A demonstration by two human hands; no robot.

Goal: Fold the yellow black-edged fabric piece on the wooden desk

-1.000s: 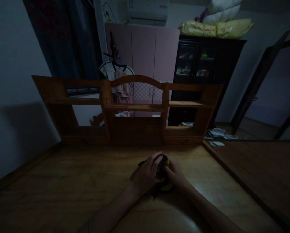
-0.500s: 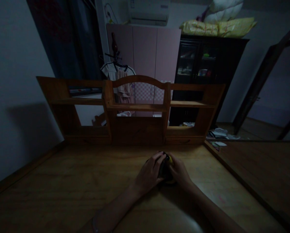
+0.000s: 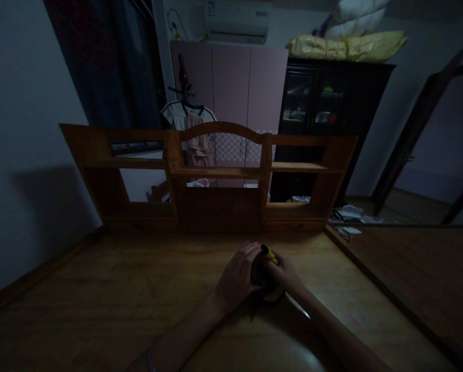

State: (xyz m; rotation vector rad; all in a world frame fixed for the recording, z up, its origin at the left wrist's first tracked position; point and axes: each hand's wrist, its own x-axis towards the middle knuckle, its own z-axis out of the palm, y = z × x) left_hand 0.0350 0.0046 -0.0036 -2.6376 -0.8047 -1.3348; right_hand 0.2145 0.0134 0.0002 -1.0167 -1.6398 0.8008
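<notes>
black-and-yellow item point(image 3: 260, 274), on or just above desk point(image 3: 138, 289). grip: left hand point(image 3: 237, 269) and right hand point(image 3: 288, 273) clasped about its sides. probably light, fairly stiff; best held by both flanks.

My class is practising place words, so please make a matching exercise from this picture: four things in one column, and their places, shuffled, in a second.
Things:
1. the dark-and-yellow object
2. the yellow bundles
3. the air conditioner
4. the wooden shelf unit

Places:
A. on top of the black cabinet
B. along the far edge of the tabletop
C. between the left hand and the right hand
D. high up, above the pink wardrobe

Right pairs: 1-C, 2-A, 3-D, 4-B
</notes>
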